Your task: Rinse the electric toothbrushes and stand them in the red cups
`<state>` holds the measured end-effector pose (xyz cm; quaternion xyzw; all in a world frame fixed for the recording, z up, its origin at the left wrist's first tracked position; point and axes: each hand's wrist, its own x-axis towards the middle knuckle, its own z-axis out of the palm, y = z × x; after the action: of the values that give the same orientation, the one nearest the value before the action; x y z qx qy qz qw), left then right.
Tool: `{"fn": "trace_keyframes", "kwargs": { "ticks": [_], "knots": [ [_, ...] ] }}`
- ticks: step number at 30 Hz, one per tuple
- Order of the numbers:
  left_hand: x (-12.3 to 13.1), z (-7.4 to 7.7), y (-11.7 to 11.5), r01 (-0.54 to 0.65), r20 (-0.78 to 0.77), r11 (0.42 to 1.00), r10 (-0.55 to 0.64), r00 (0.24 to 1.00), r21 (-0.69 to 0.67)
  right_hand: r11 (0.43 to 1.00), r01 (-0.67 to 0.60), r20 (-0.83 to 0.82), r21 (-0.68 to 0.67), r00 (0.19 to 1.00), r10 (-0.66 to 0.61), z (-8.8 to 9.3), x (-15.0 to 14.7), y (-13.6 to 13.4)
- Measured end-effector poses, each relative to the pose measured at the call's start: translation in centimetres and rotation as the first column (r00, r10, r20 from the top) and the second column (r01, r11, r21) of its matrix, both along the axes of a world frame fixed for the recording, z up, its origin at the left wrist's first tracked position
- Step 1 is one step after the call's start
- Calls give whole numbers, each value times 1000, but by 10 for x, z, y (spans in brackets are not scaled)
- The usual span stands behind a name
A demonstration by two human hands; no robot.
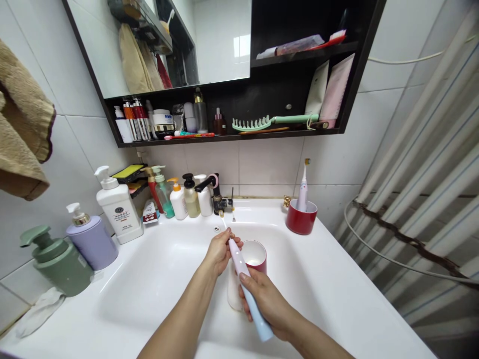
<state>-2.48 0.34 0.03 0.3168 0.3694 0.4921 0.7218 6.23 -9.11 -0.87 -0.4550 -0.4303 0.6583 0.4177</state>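
Over the sink basin, an electric toothbrush (257, 313) slants between my hands, its handle fading from pink to light blue. My right hand (267, 296) is wrapped round the lower handle. At the upper end, the fingers of my left hand (219, 251) pinch the thin white neck of the brush head, just above the handle. The bristle end points toward the black faucet (217, 192). Behind the handle, in the basin, stands a red cup (261, 260) with a white inside, partly hidden by my right hand. A whitish object (234, 294) lies beside it, mostly covered.
On the right sink ledge, a red cup (300, 222) holds another electric toothbrush (303, 192). Pump bottles, including a white one (121, 214) and a purple one (93, 244), line the left and back. A dark mirror cabinet (224, 141) with a green hairbrush (295, 119) hangs above.
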Motion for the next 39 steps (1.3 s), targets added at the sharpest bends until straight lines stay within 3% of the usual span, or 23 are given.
{"fn": "trace_keyframes", "kwargs": {
  "ticks": [2,7,16,31,39],
  "knots": [
    [1,0,-1,5,15,1000,-5,1000,-20,1000,-18,-40,-20,999,18,0,1,0],
    [1,3,-3,-12,0,999,12,1000,31,998,45,126,52,991,-51,-4,3,3],
    [1,4,-2,8,25,1000,-8,1000,6,1000,15,77,11,997,-15,-1,4,2],
    [3,6,-6,15,-68,1000,-15,998,-14,997,72,69,-7,995,-71,-1,2,2],
    [4,7,-7,-6,-215,998,20,976,69,986,126,259,111,954,-151,-5,3,4]
  ]
}}
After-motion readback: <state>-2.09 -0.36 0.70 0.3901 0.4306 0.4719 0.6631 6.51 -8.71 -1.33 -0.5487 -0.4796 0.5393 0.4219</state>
